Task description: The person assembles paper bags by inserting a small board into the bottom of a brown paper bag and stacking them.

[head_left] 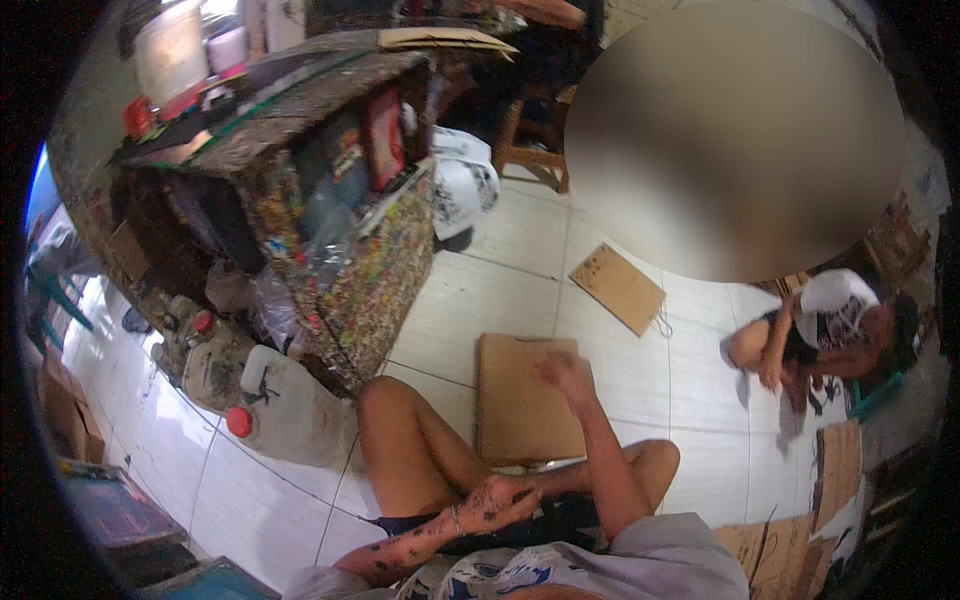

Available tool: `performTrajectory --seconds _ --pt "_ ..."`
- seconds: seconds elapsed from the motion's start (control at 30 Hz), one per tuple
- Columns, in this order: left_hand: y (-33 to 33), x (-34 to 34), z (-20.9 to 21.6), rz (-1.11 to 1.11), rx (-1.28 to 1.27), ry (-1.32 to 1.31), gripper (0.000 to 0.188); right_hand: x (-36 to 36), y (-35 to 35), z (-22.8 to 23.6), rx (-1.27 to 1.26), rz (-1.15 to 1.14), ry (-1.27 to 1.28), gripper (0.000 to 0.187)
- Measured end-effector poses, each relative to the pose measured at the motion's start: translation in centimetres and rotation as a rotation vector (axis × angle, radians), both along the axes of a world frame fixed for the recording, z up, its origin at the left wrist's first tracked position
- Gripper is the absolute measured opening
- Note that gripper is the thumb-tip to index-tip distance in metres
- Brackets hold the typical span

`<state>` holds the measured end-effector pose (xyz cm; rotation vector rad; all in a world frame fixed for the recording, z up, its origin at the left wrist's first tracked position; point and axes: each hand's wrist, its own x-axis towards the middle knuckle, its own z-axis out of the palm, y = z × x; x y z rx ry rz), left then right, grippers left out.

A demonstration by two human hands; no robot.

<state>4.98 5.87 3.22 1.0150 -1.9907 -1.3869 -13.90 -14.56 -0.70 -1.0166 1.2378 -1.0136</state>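
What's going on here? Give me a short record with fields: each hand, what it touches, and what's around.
Right hand: stretched forward, on the far edge of a flat brown cardboard sheet lying on the tiled floor
Left hand: resting by the person's crossed legs, holding nothing visible
Nearby: second cardboard piece; white jug with red cap; cluttered speckled counter
Other person: crouched at right

Brown cardboard sheet [522, 400]: rectangular, flat on the white tiled floor [480, 300], just right of the speckled cabinet [370, 290]. Upper right corner under the right hand [566, 372]. Near edge by the crossed legs.
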Motion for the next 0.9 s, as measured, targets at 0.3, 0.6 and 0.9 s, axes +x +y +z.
performTrajectory --seconds 0.3,0.6,0.9 --pt "-8.2 -4.6 -14.4 -0.130 -0.422 -0.533 0.078 -14.9 9.8 -5.8 0.124 -0.326 -0.075 0.026" --pt "-11.9 -7.3 -12.9 0.014 -0.444 -0.788 0.075 -16.9 8.9 -10.1 0.087 -0.387 -0.153 0.025" --pt "-10.9 -6.9 -14.0 -0.007 -0.407 -0.692 0.071 -17.2 8.3 -11.1 0.150 -0.341 -0.140 0.025"
